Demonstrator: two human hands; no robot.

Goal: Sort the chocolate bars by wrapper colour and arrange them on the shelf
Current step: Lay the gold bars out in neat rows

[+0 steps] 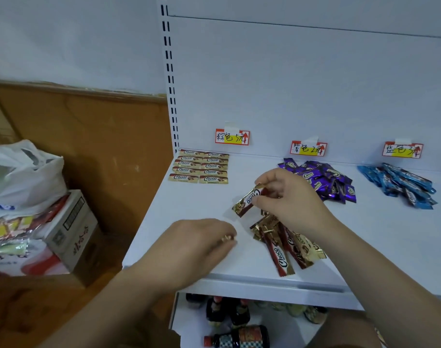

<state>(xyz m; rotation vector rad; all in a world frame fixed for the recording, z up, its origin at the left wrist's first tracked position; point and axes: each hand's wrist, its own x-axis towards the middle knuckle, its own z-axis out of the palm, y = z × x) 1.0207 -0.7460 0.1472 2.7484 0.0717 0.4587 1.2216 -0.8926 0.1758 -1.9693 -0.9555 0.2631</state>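
On the white shelf [365,234], ten brown bars [200,167] lie in two neat columns at its back-left corner, with a purple heap [325,180] and a blue heap [400,184] further right. The right hand [289,197] pinches one brown-and-gold bar [248,200] above a loose pile [287,242] near the shelf's front. The left hand [189,247], fingers curled, rests on the shelf and grips a small gold-wrapped piece [228,238].

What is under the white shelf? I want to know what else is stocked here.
Below the white shelf, on a lower level, stand dark bottles, one dark bottle lying down, and some pale jars. The shelf and the arms cover the rest.
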